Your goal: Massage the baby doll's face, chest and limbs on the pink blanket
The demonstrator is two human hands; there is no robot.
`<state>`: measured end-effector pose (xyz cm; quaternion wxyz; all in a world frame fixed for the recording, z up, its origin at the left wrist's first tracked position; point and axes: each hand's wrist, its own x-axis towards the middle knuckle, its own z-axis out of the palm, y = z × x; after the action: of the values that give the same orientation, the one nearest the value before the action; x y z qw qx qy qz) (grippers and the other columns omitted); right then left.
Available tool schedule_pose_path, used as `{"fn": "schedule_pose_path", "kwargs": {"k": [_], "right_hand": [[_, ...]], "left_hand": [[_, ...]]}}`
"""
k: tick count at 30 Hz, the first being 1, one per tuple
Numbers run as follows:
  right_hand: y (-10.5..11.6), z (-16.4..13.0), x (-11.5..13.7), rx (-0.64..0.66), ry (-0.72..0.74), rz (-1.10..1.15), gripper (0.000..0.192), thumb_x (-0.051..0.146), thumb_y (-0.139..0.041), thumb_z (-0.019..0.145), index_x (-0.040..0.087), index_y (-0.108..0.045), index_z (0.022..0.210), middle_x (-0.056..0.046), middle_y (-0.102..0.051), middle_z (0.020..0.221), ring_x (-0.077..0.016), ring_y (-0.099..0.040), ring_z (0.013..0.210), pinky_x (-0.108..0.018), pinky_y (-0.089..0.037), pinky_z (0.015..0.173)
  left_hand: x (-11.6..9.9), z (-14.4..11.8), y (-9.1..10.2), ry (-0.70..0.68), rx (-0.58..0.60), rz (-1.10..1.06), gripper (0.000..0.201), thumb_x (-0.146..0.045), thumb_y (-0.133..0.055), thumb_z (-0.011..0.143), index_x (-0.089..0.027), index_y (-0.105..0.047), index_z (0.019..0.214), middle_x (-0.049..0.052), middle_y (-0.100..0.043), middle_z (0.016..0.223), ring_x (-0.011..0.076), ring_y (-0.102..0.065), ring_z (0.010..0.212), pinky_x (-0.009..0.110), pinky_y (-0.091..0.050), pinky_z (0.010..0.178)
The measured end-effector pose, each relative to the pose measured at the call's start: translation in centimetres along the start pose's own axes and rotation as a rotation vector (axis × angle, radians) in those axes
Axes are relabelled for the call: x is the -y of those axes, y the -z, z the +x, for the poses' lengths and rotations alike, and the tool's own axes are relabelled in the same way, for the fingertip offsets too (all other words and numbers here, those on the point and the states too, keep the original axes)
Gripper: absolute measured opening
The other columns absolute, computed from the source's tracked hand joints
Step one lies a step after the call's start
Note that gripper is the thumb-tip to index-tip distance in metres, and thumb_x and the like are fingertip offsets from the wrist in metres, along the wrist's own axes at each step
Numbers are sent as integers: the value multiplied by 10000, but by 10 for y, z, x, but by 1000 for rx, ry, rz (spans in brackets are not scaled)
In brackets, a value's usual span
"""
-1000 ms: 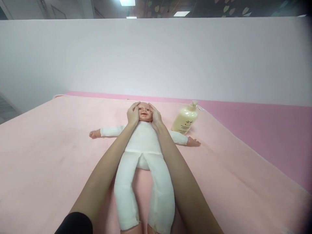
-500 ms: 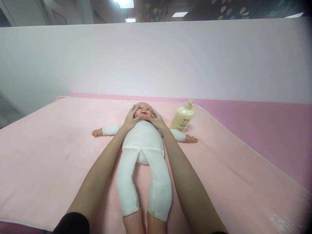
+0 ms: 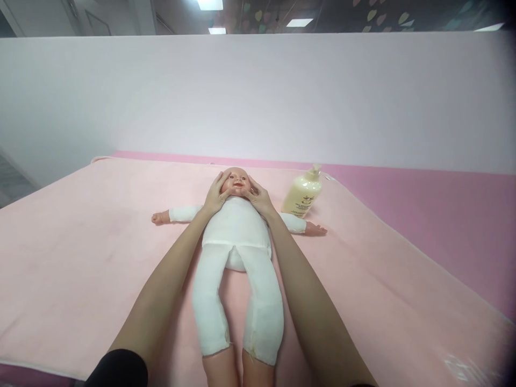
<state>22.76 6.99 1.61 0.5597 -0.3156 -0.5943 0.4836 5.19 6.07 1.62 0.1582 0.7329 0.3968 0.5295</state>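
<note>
A baby doll with a white cloth body and a bare plastic head lies on its back, arms spread wide and legs toward me. My left hand cups the left side of its head, fingers along the cheek and temple. On the other side my right hand does the same. Both thumbs rest near the doll's chin, a little apart. The palms and the undersides of the fingers are hidden against the head.
Beyond the doll's arm on the right stands a pale yellow pump bottle. A pink blanket covers the padded pink surface, with a low white wall behind it.
My thumbs have drawn slightly apart on the doll's chin. Both hands stay on its head; the doll and bottle keep their places, and the view has tilted a little.
</note>
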Motion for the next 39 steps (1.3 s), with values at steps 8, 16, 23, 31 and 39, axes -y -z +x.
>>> {"fn": "schedule_pose_path", "kwargs": {"k": [8, 16, 23, 31, 39], "right_hand": [[0, 1, -3, -47, 20, 3, 794, 521, -682, 706, 111, -439, 1341, -82, -402, 1374, -189, -403, 1271, -285, -350, 1079], [0, 1, -1, -25, -2, -17, 824, 508, -694, 702, 120, -401, 1367, -67, -377, 1392, -180, -380, 1288, -274, -337, 1087], [-3, 0, 0, -56, -1, -25, 910, 480, -759, 628, 115, -392, 1376, -95, -376, 1390, -212, -408, 1267, -291, -379, 1059], [0, 3, -3, -11, 5, -17, 908, 483, -737, 654, 115, -357, 1393, -86, -373, 1392, -197, -405, 1269, -292, -347, 1081], [-2, 0, 2, -27, -12, -23, 861, 543, -689, 681, 132, -392, 1377, -76, -364, 1399, -195, -382, 1286, -297, -326, 1090]], "left_hand": [[2, -2, -1, -14, -38, 6, 654, -528, -541, 847, -188, -391, 1385, 71, -345, 1431, 206, -234, 1365, 324, -208, 1130], [8, 0, -3, 6, -34, 14, 640, -520, -486, 876, -160, -376, 1393, 89, -321, 1443, 196, -216, 1374, 329, -186, 1138], [5, -2, -2, -4, -52, 56, 639, -506, -537, 856, -182, -387, 1386, 74, -353, 1425, 201, -244, 1362, 323, -213, 1130], [7, -1, -2, -19, -39, 79, 580, -498, -450, 905, -193, -380, 1393, 64, -346, 1431, 193, -232, 1366, 333, -203, 1131], [0, -2, -2, 11, -55, 78, 549, -497, -339, 948, -166, -402, 1381, 65, -364, 1421, 170, -250, 1359, 306, -202, 1130]]}}
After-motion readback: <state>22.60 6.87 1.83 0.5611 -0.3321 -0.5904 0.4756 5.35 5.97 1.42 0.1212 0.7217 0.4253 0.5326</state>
